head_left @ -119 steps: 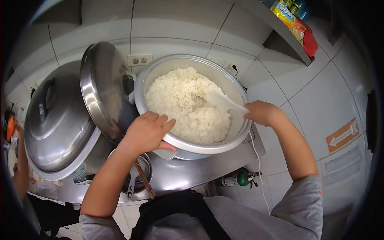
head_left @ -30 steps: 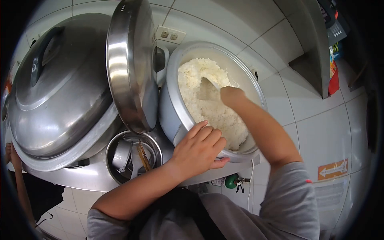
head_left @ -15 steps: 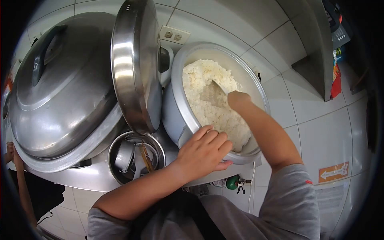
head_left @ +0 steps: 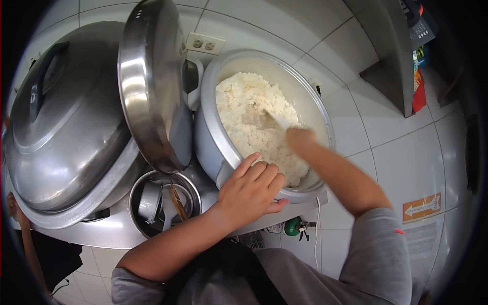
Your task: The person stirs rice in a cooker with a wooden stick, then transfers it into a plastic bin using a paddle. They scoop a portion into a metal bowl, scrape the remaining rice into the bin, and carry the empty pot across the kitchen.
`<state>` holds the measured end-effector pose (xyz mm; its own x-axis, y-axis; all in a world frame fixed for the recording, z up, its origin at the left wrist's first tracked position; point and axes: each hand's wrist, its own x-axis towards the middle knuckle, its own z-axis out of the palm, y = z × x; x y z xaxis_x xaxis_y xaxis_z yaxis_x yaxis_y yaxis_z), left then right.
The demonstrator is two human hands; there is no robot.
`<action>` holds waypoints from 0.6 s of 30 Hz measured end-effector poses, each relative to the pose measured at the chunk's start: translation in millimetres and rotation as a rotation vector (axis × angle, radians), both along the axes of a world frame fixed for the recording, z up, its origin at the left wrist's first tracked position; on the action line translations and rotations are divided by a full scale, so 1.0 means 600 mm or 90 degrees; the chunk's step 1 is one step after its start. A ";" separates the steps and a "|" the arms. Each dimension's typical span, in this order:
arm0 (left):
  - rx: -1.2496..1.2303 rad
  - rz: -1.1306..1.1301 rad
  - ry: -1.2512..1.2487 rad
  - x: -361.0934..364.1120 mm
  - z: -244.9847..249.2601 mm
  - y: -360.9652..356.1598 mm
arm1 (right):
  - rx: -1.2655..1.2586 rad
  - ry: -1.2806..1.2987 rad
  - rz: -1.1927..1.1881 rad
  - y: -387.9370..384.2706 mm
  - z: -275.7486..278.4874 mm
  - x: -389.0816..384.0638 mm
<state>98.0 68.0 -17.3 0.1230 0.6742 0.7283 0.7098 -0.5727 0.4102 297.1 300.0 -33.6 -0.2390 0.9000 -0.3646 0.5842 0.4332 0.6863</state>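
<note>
A large rice cooker stands with its lid raised. Cooked white rice fills much of it, with a hollow in the middle. My right hand, slightly blurred, is closed around the handle of a pale rice paddle whose tip is in the rice. The fingers themselves are mostly hidden from above. On the near side, my left hand is curled over the cooker's rim and grips it, thumb pointing right.
Left of the cooker sits a big metal pot with a domed lid. A steel bowl holding a white cup and utensils is on the steel counter. Another person's arm shows at far left. A green cylinder is below the counter.
My right hand has shifted slightly and the paddle's blade stands higher and less deep in the rice. My left hand keeps its hold on the rim. The whole view has moved a little.
</note>
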 end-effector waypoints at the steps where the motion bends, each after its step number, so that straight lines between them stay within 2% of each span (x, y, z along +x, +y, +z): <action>1: -0.008 0.000 -0.003 -0.001 0.000 -0.002 | 0.005 0.028 -0.019 -0.029 -0.007 -0.012; 2: -0.020 0.002 -0.007 -0.002 -0.003 -0.003 | 0.005 0.054 -0.035 -0.061 -0.004 -0.033; 4: -0.021 0.014 -0.008 -0.005 -0.004 -0.002 | -0.054 0.070 -0.006 -0.083 0.087 -0.021; 6: -0.026 0.010 -0.009 -0.006 -0.009 -0.003 | -0.115 0.012 -0.005 -0.134 0.163 -0.043; 9: -0.020 0.012 -0.001 -0.002 -0.008 -0.001 | -0.039 -0.011 -0.007 -0.091 0.099 -0.034; 11: -0.026 0.011 0.003 -0.002 -0.009 -0.001 | -0.058 0.002 -0.046 -0.019 0.026 -0.035; 13: -0.042 -0.006 0.008 -0.005 -0.006 -0.002 | -0.007 0.089 -0.064 0.001 -0.005 -0.068; 16: -0.027 -0.044 0.075 -0.029 -0.006 0.007 | -0.027 0.138 -0.007 0.045 0.060 -0.044; 17: -0.004 -0.062 0.128 -0.049 -0.006 0.014 | -0.095 0.128 -0.073 0.054 0.091 -0.032; 18: 0.002 -0.050 0.180 -0.078 0.004 0.027 | -0.087 0.134 -0.082 0.030 0.123 -0.026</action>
<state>51.4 84.5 -15.0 0.3723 0.6528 0.6597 0.7495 -0.6307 0.2012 281.4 318.1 39.9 -0.2095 0.8736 -0.4392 0.7640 0.4266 0.4841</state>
